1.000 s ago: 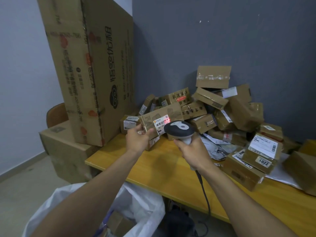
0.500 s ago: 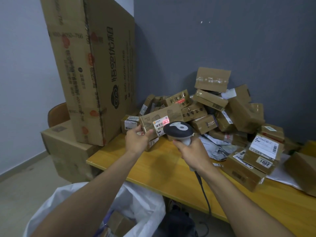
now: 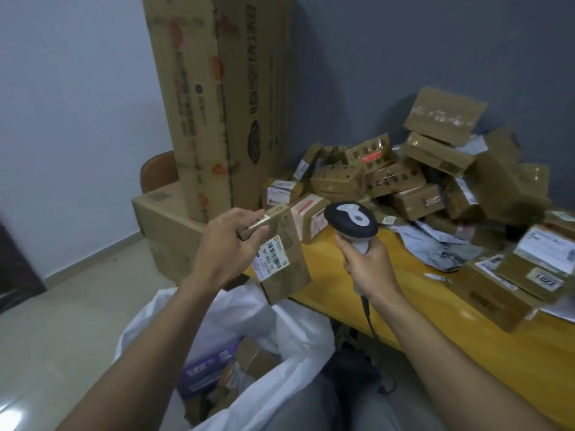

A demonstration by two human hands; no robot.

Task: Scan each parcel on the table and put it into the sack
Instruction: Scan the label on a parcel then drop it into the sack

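Note:
My left hand (image 3: 228,244) grips the top end of a flat brown parcel (image 3: 284,259) with a white barcode label. The parcel hangs down at the table's left edge, just above the open white sack (image 3: 273,325). My right hand (image 3: 368,262) holds the handle of a black and white barcode scanner (image 3: 351,219), which stands over the yellow table (image 3: 435,331), to the right of the parcel. A heap of brown parcels (image 3: 413,181) lies at the back of the table. Several parcels lie inside the sack.
A tall cardboard box (image 3: 224,98) stands at the table's left end, beside a large carton (image 3: 168,225) on the floor. More labelled parcels (image 3: 529,272) lie at the right edge. The scanner's cable (image 3: 368,318) hangs over the table's front edge.
My left hand has carried the parcel away from the scanner, down and left toward the sack, turning it on end. The view has swung left and down. The scanner has stayed over the table.

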